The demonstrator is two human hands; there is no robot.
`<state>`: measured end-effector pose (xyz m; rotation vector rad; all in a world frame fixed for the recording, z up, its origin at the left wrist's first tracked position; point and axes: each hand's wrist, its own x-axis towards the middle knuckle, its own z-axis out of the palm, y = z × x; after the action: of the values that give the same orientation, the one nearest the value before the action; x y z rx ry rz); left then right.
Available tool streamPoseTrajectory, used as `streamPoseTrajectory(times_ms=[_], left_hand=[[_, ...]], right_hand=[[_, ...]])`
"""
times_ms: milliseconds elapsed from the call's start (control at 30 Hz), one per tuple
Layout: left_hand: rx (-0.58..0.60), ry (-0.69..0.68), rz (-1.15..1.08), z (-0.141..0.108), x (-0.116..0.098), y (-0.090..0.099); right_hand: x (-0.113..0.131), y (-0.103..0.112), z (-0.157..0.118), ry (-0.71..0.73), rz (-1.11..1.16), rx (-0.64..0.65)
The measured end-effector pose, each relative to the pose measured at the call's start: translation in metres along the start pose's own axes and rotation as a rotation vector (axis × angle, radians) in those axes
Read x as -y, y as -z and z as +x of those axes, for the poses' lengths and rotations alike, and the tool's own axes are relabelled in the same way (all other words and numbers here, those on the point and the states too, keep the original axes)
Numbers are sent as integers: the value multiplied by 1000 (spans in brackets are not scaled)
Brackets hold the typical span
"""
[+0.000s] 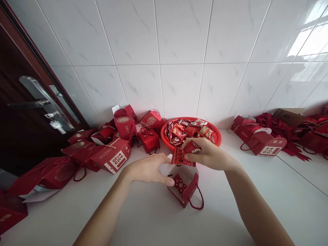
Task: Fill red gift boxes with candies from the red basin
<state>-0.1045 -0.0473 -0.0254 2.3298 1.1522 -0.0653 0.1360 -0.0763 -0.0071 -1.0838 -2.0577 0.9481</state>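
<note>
An open red gift box [186, 194] with a cord handle stands on the white surface in the middle, a red patterned packet [180, 184] lying inside. My left hand [151, 169] is at the box's left side, thumb at its rim and fingers apart, with nothing gripped. Above the box's far edge, my right hand [208, 153] holds red candy packets [180, 156] between thumb and fingers. Just behind the hands is a red round basket [218, 136] full of wrapped candies [191, 130].
Several red gift boxes [111, 155] are heaped at the left, near a dark door [28, 136]. More boxes [266, 145] and red ribbons [276, 128] lie at the right. A tiled wall [181, 82] rises behind the basket.
</note>
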Motion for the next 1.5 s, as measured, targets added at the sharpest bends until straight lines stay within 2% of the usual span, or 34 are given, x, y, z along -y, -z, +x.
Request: streamPoseTrajectory(times_ms=[100, 267, 400, 533, 700, 900, 1000, 1067, 1133, 1333, 1400, 1500], left_hand=[[10, -41, 26, 3, 0, 1], [6, 5, 30, 2, -4, 0], [-12, -10, 12, -1, -9, -1], [-18, -43, -15, -2, -15, 0], [-25, -73, -38, -1, -16, 0], [-36, -83, -56, -2, -14, -2], [-55, -100, -65, -4, -15, -2], [-58, -111, -68, -5, -16, -2], [-64, -122, -66, -7, -18, -2], [-154, -81, -41, -13, -21, -1], [-166, -73, -35, -13, -21, -1], [-171, -62, -43, -12, -19, -1]], right_hand=[[6, -11, -2, -31, -153, 114], [9, -23, -6, -81, -296, 252], [9, -21, -7, -79, -352, 174], [10, -18, -6, -68, -232, 89], [10, -18, -5, -51, -206, 106], [9, -21, -7, -9, -274, 243], [9, -21, -6, -15, -275, 144], [9, -20, -6, -30, -219, 61], [8, -20, -6, -57, -124, 43], [10, -20, -8, -184, 265, 146], [10, -21, -6, -134, 258, 127], [9, -25, -3, 25, 79, 2]])
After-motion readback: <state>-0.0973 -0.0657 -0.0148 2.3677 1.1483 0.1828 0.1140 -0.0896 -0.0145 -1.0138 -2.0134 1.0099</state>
